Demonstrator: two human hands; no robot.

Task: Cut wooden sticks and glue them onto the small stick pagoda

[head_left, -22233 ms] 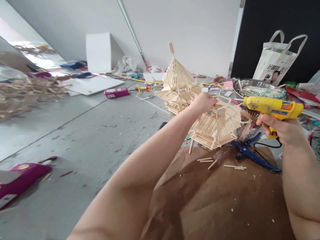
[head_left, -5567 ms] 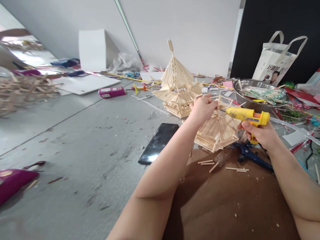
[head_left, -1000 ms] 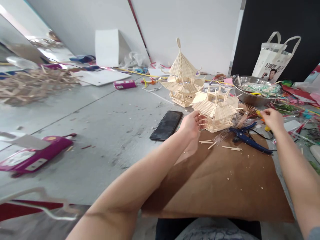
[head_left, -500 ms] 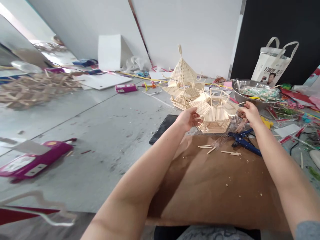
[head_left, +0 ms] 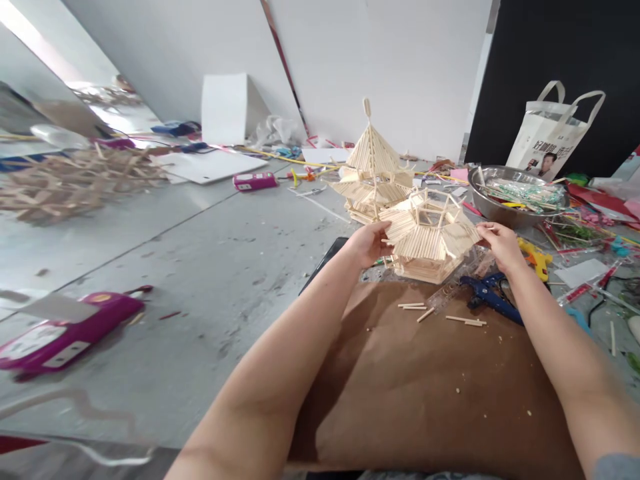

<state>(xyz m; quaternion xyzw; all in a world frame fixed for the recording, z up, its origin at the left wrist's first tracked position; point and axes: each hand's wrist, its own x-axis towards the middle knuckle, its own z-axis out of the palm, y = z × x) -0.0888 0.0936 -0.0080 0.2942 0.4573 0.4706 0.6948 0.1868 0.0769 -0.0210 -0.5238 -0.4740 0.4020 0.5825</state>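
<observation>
A wooden-stick pavilion model (head_left: 427, 237) with a sloping hexagonal roof and an open top is in front of me. My left hand (head_left: 371, 244) is closed on the left edge of its roof, the fingers partly under it. At the right roof corner, my right hand (head_left: 499, 244) is closed with thumb and fingertips on the edge. The model looks slightly tilted; whether its base touches the surface I cannot tell. Close behind it rises a taller stick pavilion (head_left: 373, 163) with a pointed roof. Several short sticks (head_left: 465, 320) lie on the brown board (head_left: 425, 387) nearer me.
Blue pliers-like tool (head_left: 490, 297) and a yellow glue gun (head_left: 537, 260) lie by my right forearm. A metal bowl (head_left: 515, 212) of scraps stands behind. A black tablet-like slab (head_left: 325, 261) is by my left wrist. Purple power strips (head_left: 75, 327) lie on the left.
Both hands have closed on the roof edges of the nearer pavilion. That model has tilted and turned slightly, while the taller one stays put. The view has shifted a little.
</observation>
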